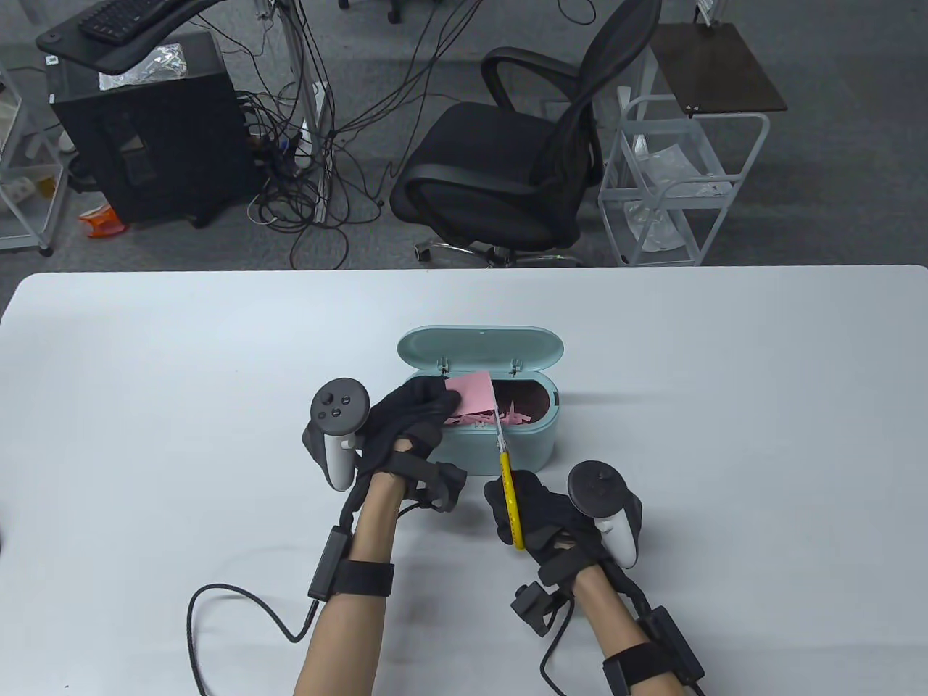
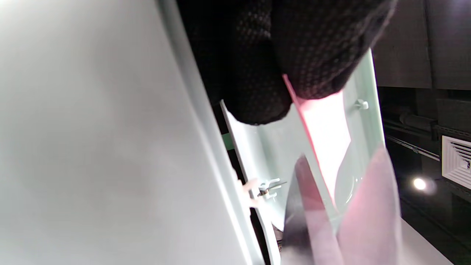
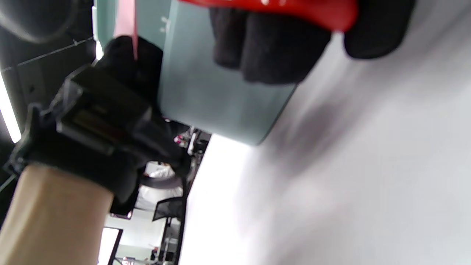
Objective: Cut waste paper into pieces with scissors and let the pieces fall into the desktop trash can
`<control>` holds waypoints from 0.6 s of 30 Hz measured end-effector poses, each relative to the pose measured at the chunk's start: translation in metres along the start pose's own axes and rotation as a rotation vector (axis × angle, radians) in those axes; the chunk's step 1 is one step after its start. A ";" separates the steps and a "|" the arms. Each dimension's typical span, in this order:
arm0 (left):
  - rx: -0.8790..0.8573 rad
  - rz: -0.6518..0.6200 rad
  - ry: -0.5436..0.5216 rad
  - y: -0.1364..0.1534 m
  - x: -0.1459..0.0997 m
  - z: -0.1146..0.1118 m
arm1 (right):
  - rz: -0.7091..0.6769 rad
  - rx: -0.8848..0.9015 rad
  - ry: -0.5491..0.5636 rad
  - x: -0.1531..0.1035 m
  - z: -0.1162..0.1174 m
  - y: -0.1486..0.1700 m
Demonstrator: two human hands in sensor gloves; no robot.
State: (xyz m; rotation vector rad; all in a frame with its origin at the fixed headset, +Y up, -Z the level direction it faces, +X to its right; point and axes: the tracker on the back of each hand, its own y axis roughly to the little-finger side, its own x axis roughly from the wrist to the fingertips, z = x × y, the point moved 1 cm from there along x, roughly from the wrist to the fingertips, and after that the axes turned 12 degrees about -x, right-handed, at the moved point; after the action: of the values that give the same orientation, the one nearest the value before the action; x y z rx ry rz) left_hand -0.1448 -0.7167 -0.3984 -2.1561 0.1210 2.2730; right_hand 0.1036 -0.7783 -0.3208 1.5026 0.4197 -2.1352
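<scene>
A mint desktop trash can [image 1: 536,442] stands mid-table with its lid [image 1: 481,347] flipped open behind it. Pink paper scraps [image 1: 507,416] lie inside. My left hand [image 1: 417,409] pinches a pink sheet of paper [image 1: 471,391] over the can's left end; in the left wrist view the paper [image 2: 323,132] hangs from my gloved fingers [image 2: 316,55]. My right hand [image 1: 533,518] grips the yellow-handled scissors [image 1: 510,500] in front of the can. Their blades [image 1: 499,428] reach up to the sheet's right edge. The right wrist view shows a red handle [image 3: 294,9] in my curled fingers [image 3: 268,51].
The white table [image 1: 725,362] spreads wide on both sides of the can. Beyond its far edge stand a black office chair [image 1: 507,159], a white wire cart [image 1: 674,181] and a black cabinet [image 1: 145,145] with loose cables on the floor.
</scene>
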 end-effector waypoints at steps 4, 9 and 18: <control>0.005 0.000 0.000 0.000 0.000 0.000 | -0.006 -0.003 0.011 0.005 0.000 -0.004; 0.008 0.000 0.003 0.001 0.000 0.000 | 0.001 0.012 0.036 0.007 0.000 -0.004; 0.005 0.002 0.006 0.001 0.001 0.000 | -0.008 0.053 0.084 0.007 -0.002 -0.004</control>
State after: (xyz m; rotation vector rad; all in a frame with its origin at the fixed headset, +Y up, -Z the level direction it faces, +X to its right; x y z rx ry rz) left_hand -0.1450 -0.7177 -0.3991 -2.1616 0.1284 2.2654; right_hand 0.1007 -0.7758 -0.3282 1.6277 0.4021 -2.1098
